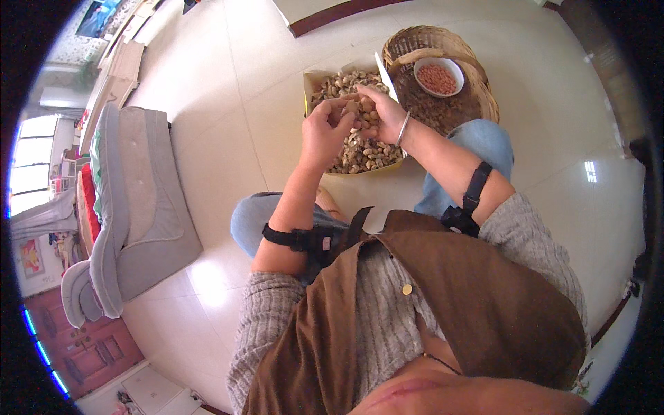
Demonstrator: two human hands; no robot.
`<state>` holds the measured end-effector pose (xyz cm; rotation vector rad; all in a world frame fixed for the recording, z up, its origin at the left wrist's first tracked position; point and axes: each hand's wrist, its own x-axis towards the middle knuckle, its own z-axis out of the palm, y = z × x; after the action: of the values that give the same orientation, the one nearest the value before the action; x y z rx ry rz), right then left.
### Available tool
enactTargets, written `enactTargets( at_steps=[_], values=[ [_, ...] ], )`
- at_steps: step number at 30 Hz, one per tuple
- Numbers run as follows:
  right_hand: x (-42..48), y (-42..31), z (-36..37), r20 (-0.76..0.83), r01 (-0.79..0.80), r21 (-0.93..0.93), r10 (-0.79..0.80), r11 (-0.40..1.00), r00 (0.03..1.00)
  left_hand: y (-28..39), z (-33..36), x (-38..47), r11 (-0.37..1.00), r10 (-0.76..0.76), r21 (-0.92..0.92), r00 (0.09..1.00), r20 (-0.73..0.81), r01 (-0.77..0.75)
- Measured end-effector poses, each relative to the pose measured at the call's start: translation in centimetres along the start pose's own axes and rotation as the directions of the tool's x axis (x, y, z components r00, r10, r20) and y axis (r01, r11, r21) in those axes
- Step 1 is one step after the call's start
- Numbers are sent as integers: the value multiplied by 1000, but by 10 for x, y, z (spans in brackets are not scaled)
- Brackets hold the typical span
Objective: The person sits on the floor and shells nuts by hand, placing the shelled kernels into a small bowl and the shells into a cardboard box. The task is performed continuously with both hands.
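My right hand (388, 111), with a silver bangle at its wrist, is cupped around several unshelled peanuts (367, 113). The fingers of my left hand (328, 128) meet it from the left and pinch what looks like one peanut (351, 107), partly hidden by the fingers. Both hands are above a cardboard box (307, 85) holding a heap of peanuts and shells (363, 155). Right behind the box stands a wicker basket (486, 67) with an arched handle (423, 53). Inside the basket a white bowl (456, 70) holds shelled reddish peanut kernels (437, 79), with more peanuts or shells (441, 115) below it.
My knees (480, 145) flank the box on a pale tiled floor (218, 129). A grey sofa (150, 207) stands on the left. A white block with a dark red base edge (337, 18) is ahead, and a reddish wooden door (83, 337) shows at lower left.
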<state>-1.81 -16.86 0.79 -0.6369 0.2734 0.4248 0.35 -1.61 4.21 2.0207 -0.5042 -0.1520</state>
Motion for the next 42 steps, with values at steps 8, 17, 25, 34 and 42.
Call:
enactTargets(
  at_steps=[8, 17, 25, 34, 42],
  values=[
    [-3, 3, 8, -71, 92, -359, -126, 929, 989, -5, -6, 3, 994, 53, 93, 998, -34, -50],
    [-3, 3, 9, 15, 116, -260, -116, 958, 993, -10, -7, 5, 978, -75, -194, 996, 42, 82],
    [-11, 2, 7, 90, 90, -367, -61, 926, 994, -9, -7, 1, 999, -27, 42, 993, 111, 22],
    [-14, 3, 12, 137, 50, -352, -1, 935, 991, -11, -15, 3, 945, -153, -242, 953, 260, 218],
    [-20, 3, 13, 176, 24, -378, 47, 925, 983, -11, -14, 1, 763, -258, -487, 891, 374, 425]
  ],
)
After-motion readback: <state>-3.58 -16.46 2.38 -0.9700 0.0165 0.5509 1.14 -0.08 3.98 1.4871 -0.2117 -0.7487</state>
